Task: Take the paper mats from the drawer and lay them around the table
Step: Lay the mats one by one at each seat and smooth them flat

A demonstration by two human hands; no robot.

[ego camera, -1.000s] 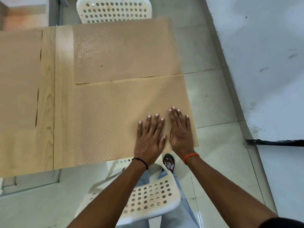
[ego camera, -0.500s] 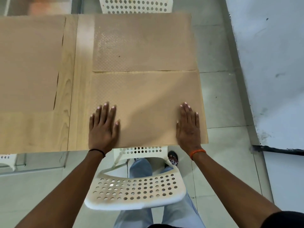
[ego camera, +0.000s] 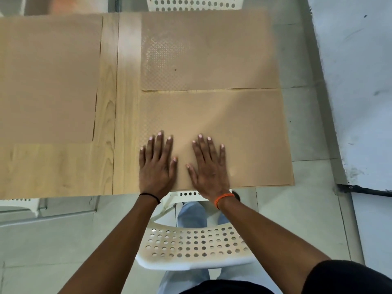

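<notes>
Three brown paper mats lie flat on the light wooden table (ego camera: 125, 115). The near right mat (ego camera: 250, 134) reaches the table's front and right edges. Both my hands press flat on its near left part: my left hand (ego camera: 157, 166) on its left edge, my right hand (ego camera: 210, 168) beside it, fingers spread, nothing held. The far right mat (ego camera: 212, 52) lies just beyond, edge to edge with the near one. A third mat (ego camera: 48, 79) covers the table's left part. No drawer is in view.
A white perforated chair (ego camera: 195, 249) stands between me and the table, over my legs. Another white chair (ego camera: 195, 4) shows at the table's far side. Grey tiled floor (ego camera: 307, 219) lies to the right, with a pale wall (ego camera: 360, 81) beyond it.
My hands were together at the mat's right, then apart at its two sides. Now they lie close together again at its left part. The view has shifted left.
</notes>
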